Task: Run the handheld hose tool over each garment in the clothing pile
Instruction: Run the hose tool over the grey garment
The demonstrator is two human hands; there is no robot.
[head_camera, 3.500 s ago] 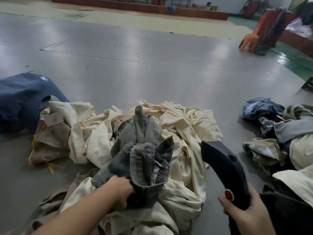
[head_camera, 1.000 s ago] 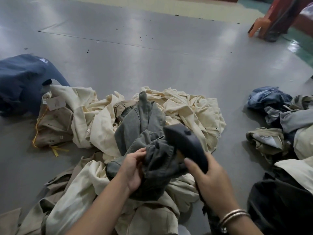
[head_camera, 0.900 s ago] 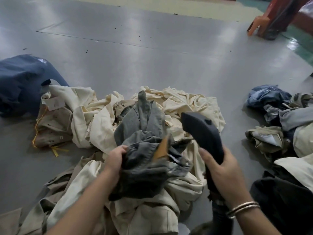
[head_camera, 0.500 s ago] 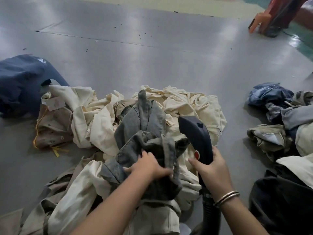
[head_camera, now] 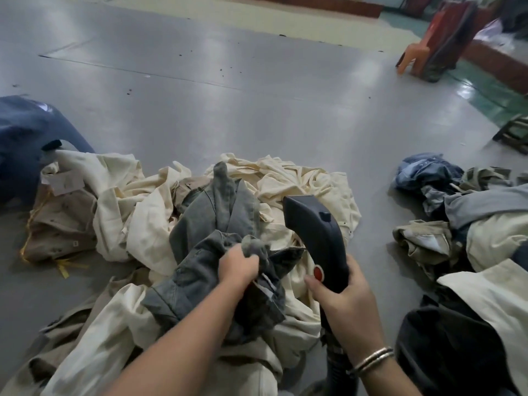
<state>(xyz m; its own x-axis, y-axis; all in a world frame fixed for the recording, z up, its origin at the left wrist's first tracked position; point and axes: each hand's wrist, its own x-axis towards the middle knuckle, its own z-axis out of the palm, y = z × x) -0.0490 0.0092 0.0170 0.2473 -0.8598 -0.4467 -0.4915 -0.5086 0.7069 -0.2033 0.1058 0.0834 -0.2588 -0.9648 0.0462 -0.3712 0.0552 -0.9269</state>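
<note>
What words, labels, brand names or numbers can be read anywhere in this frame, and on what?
None can be read.
Paper tag on the tan garment: too blurred to tell whether it is printed.
Hose tool in the right hand: only a plain red button, no lettering visible.
Grey denim garment in the left hand: no legible label.

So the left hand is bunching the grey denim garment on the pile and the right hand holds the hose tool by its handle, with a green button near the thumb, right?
Not quite: the head view shows the button is red, not green. The rest stands: the left hand bunches the grey denim garment, and the right hand holds the hose tool.
</note>
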